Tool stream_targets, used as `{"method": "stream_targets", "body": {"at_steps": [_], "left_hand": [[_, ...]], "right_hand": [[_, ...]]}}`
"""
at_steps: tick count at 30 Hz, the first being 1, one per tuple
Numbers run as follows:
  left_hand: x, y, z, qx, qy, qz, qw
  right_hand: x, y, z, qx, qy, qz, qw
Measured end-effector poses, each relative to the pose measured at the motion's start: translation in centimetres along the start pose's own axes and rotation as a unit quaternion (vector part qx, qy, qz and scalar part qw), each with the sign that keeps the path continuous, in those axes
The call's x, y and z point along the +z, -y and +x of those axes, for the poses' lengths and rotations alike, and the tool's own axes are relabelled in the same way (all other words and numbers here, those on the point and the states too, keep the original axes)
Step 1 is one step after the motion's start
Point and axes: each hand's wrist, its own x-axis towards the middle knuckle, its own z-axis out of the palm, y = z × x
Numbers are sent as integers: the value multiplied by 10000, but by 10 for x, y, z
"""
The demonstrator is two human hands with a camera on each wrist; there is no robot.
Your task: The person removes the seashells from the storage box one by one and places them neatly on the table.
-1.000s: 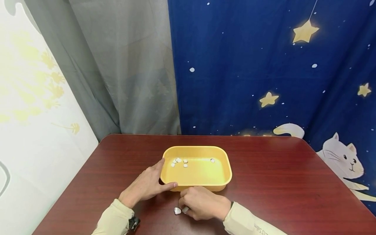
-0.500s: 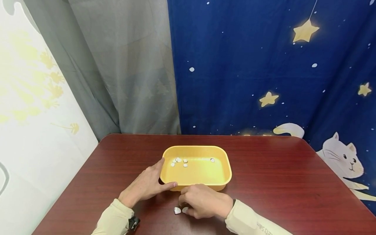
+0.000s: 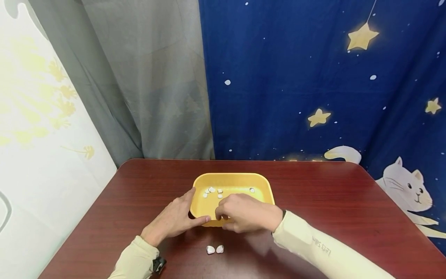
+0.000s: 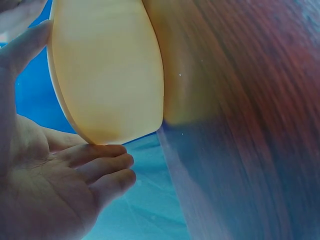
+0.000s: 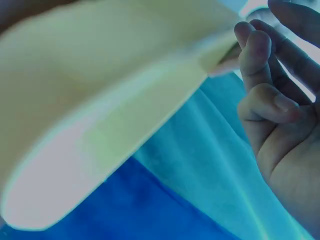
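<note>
A yellow tray [image 3: 205, 214] stands on the table, with several small white pebble-like pieces [image 3: 211, 190] lying at its left side and one white piece [image 3: 252, 190] at its right. My left hand [image 3: 174, 217] rests around the tray's near left corner, thumb along the near rim and fingers against the outer left wall. Over the near rim hovers my right hand [image 3: 240, 211], fingers bent; what lies between its fingertips is hidden. On the table in front of the tray lie two white pieces [image 3: 210, 250], side by side. The right wrist view shows bent fingers [image 5: 260, 55] beside the tray.
The dark red table [image 3: 320, 209] reaches back to a grey curtain [image 3: 167, 97] and a blue star-patterned curtain [image 3: 271, 97]. A white printed cloth [image 3: 42, 174] hangs at the left.
My right hand has lifted from the table and moved forward over the tray's near rim, leaving two white pieces fully in sight. The left hand and tray stay where they were.
</note>
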Motion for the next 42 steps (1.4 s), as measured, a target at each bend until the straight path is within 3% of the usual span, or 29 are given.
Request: {"method": "stream_targets", "body": {"at_steps": [8, 14, 22, 32, 37, 42], "left_hand": [[2, 0, -2, -32, 87, 11, 10000], [-2, 2, 3, 32, 93, 72, 9999], [-4, 6, 12, 161, 113, 74, 9998], [-1, 8, 13, 388, 18, -5, 9992], [0, 9, 13, 421, 46, 15, 9991], [0, 11, 13, 366, 53, 19, 9993]], "right_hand": [[-20, -21, 19, 83, 137, 158, 9997], [-21, -45, 39, 427, 282, 518, 9973], [-5, -72, 64, 1011, 670, 547, 9911], [28, -85, 89, 1694, 1371, 470, 9748], [38, -87, 92, 1856, 1394, 533, 9712], [44, -88, 95, 1818, 1290, 437, 9739]]}}
